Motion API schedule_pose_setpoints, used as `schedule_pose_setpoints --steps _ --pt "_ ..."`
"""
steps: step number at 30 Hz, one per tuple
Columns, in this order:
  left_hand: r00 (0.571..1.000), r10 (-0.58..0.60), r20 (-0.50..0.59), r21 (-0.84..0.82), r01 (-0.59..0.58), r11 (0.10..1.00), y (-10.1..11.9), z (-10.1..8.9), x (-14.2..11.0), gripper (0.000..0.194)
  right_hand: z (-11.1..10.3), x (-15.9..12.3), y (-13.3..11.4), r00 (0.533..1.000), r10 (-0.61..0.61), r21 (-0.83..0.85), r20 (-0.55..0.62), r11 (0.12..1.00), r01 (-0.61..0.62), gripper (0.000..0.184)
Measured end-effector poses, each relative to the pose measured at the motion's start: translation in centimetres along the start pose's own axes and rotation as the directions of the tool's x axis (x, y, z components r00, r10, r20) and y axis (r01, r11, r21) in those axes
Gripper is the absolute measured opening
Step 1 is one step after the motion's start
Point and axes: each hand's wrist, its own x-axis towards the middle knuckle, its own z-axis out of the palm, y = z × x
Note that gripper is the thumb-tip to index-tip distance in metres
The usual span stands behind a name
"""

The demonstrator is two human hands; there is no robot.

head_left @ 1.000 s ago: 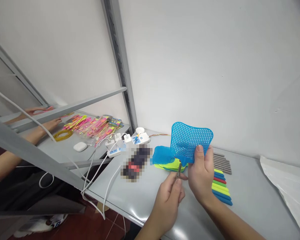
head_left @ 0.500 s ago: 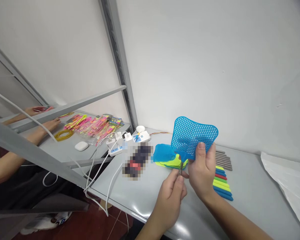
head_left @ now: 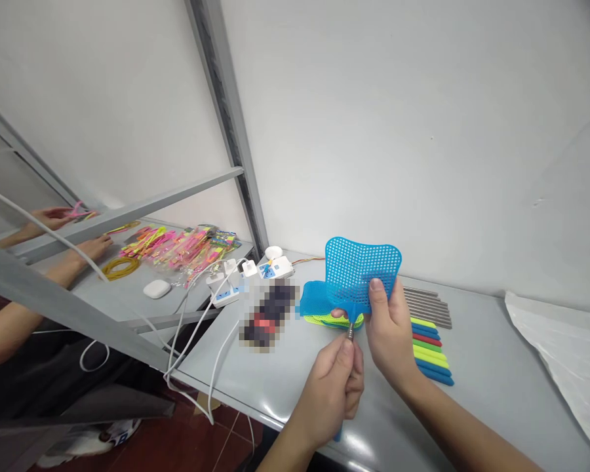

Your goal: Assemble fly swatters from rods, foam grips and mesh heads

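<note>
A blue fly swatter (head_left: 356,265) is held up over the table, its square mesh head uppermost. My right hand (head_left: 388,334) is closed on the lower right of the head, thumb on the near face. Below it, my left hand (head_left: 330,387) wraps round the metal rod (head_left: 351,330) just under the head. A bit of blue handle (head_left: 338,434) shows beneath my left hand. Behind lie stacked blue mesh heads (head_left: 315,296) and yellow-green ones (head_left: 319,320). To the right, several metal rods (head_left: 430,305) with coloured handles (head_left: 430,354) lie side by side.
Power strips (head_left: 226,293) with white cables and a blurred dark item (head_left: 270,316) are on the left of the table (head_left: 482,393). A white plastic sheet (head_left: 550,354) covers its right end. Beyond the grey frame (head_left: 231,131), another person's hands (head_left: 96,249) work near packaged colourful items (head_left: 191,249).
Both hands and the swatter have come slightly left and lower in the view. My left hand has turned more upright on the rod, and blue handle now shows below it.
</note>
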Motion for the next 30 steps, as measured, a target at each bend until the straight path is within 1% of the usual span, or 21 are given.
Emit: schedule_pose_setpoints --steps 2,5,7,9,11,13,14,16,18,20,21,23,25,27,28,30 --pt "1.000 -0.007 0.017 0.007 0.007 1.000 0.5 0.1 -0.2 0.036 0.0 -0.2 -0.2 1.000 -0.006 -0.003 -0.019 1.000 0.006 0.029" --pt "0.999 -0.029 0.037 -0.054 0.031 0.998 1.2 0.4 -0.7 0.037 0.2 -0.3 -0.5 1.000 -0.003 0.064 0.015 0.998 0.002 0.027" --pt "0.996 -0.079 0.038 -0.109 0.083 0.991 1.6 0.9 -1.0 0.039 0.3 -0.3 -0.7 0.998 0.031 0.118 0.047 0.992 -0.037 0.025" --pt "0.992 -0.124 0.025 -0.108 0.126 0.986 1.8 1.3 -1.3 0.041 0.3 -0.5 -0.9 0.996 0.072 0.148 0.058 0.986 -0.079 0.025" --pt "0.990 -0.140 -0.015 -0.029 0.139 0.990 2.0 1.6 -1.5 0.042 0.2 -0.8 -1.1 0.994 0.093 0.161 0.060 0.982 -0.101 0.024" --pt "0.989 -0.108 -0.098 0.115 0.120 0.986 2.1 1.7 -1.7 0.043 0.1 -1.2 -1.3 0.994 0.095 0.167 0.054 0.981 -0.103 0.024" --pt "0.986 -0.075 -0.150 0.205 0.105 0.973 2.2 1.8 -1.8 0.042 0.1 -1.4 -1.4 0.995 0.091 0.171 0.043 0.981 -0.097 0.023" --pt "0.973 0.020 -0.228 0.394 0.074 0.916 2.3 1.8 -2.0 0.041 0.0 -1.7 -1.5 0.997 0.076 0.180 0.007 0.981 -0.076 0.022" --pt "0.960 0.105 -0.260 0.544 0.056 0.837 2.4 1.7 -2.2 0.040 0.2 -1.9 -1.6 0.998 0.064 0.183 -0.020 0.981 -0.060 0.022" --pt "0.951 0.152 -0.269 0.617 0.049 0.785 2.5 1.5 -2.3 0.040 0.4 -1.9 -1.6 0.998 0.059 0.172 -0.033 0.984 -0.053 0.022" --pt "0.951 0.155 -0.266 0.620 0.046 0.783 2.5 1.4 -2.3 0.039 0.5 -1.9 -1.6 0.998 0.059 0.166 -0.035 0.985 -0.052 0.023" --pt "0.963 0.121 -0.243 0.557 0.036 0.830 2.5 1.1 -2.1 0.037 0.7 -1.7 -1.4 0.998 0.063 0.165 -0.026 0.985 -0.058 0.023" --pt "0.982 0.049 -0.181 0.426 0.033 0.904 2.5 0.6 -1.7 0.036 0.5 -1.5 -1.0 0.997 0.074 0.182 0.030 0.980 -0.079 0.024" --pt "0.994 -0.012 -0.110 0.276 0.042 0.960 2.5 0.1 -1.3 0.035 -0.3 -1.2 -0.4 0.983 0.081 0.175 0.162 0.978 -0.110 0.026" --pt "0.996 -0.031 -0.084 0.206 0.048 0.977 2.5 -0.2 -1.0 0.034 -1.1 -1.0 -0.1 0.966 0.071 0.154 0.247 0.982 -0.111 0.029" --pt "0.996 -0.056 -0.064 0.079 0.061 0.995 2.4 -0.7 -0.4 0.033 -3.3 -0.4 0.8 0.917 0.027 0.045 0.397 0.998 -0.049 0.031"
